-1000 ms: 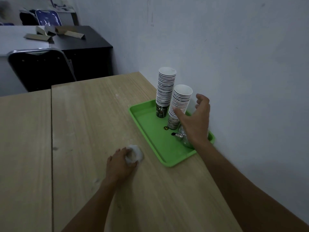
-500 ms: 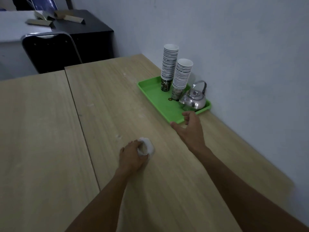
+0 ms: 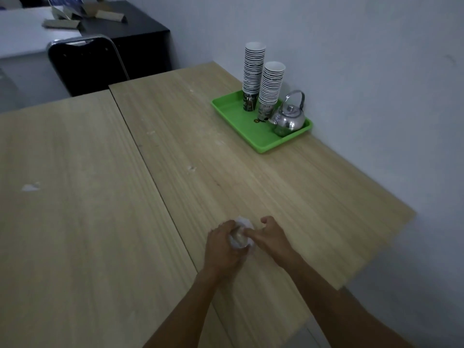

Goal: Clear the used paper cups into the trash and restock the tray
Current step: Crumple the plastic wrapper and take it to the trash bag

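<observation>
A crumpled white paper wad (image 3: 242, 237) lies on the wooden table near its front, and my left hand (image 3: 223, 247) grips it. My right hand (image 3: 270, 236) is beside it, a finger touching the wad while the other fingers are loosely curled. A green tray (image 3: 241, 119) sits against the wall at the far right. On it stand two stacks of paper cups, the taller stack (image 3: 252, 76) behind the shorter stack (image 3: 271, 90), with a steel kettle (image 3: 288, 118) next to them.
Two wooden tables (image 3: 301, 192) are pushed together with a seam between them; small white scraps (image 3: 30, 187) lie on the left one. A black chair (image 3: 85, 64) and a dark cabinet (image 3: 140, 38) with cardboard pieces stand at the far end.
My right hand has drawn back from the tray's edge to the wad held by my left hand. The view has pulled back from the tray.
</observation>
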`<state>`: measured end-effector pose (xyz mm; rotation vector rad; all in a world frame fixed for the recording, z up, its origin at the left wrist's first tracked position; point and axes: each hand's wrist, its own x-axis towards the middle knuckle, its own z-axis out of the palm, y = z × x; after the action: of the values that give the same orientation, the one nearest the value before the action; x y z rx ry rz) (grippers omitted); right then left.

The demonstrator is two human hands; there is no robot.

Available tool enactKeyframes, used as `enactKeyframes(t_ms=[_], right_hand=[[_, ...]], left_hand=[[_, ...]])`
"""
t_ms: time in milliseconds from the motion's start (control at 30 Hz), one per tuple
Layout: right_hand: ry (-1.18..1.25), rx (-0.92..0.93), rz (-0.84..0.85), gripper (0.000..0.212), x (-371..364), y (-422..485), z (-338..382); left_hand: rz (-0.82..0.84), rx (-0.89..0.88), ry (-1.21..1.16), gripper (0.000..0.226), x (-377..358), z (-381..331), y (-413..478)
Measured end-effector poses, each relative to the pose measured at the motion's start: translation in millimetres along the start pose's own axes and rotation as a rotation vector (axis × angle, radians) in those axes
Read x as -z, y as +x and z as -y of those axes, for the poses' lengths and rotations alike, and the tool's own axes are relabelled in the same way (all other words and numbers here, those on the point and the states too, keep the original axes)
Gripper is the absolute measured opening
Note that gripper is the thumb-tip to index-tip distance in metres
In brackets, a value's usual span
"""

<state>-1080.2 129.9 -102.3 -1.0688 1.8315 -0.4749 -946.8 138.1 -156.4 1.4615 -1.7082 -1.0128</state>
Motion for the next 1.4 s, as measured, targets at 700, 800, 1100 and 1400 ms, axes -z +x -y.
enactKeyframes(t_ms=[700, 800, 1100, 1400], right_hand=[[0.293, 0.187, -0.054, 0.017, -9, -267, -104], [0.29, 0.246, -0.073, 0.015, -29, -301, -118], [0.445, 0.13, 0.065, 0.017, -101, -393, -132], [0.56, 0.124, 0.044, 0.029, -211, -487, -113]], left_hand=[[0.001, 0.589, -0.635, 0.026, 32, -93, -285], [0.003, 0.526, -0.553, 0.017, 52, -86, -311], [-0.009, 0.298, -0.416, 0.009, 106, -46, -397], [-0.023, 0.218, -0.346, 0.012, 204, -4, -496]])
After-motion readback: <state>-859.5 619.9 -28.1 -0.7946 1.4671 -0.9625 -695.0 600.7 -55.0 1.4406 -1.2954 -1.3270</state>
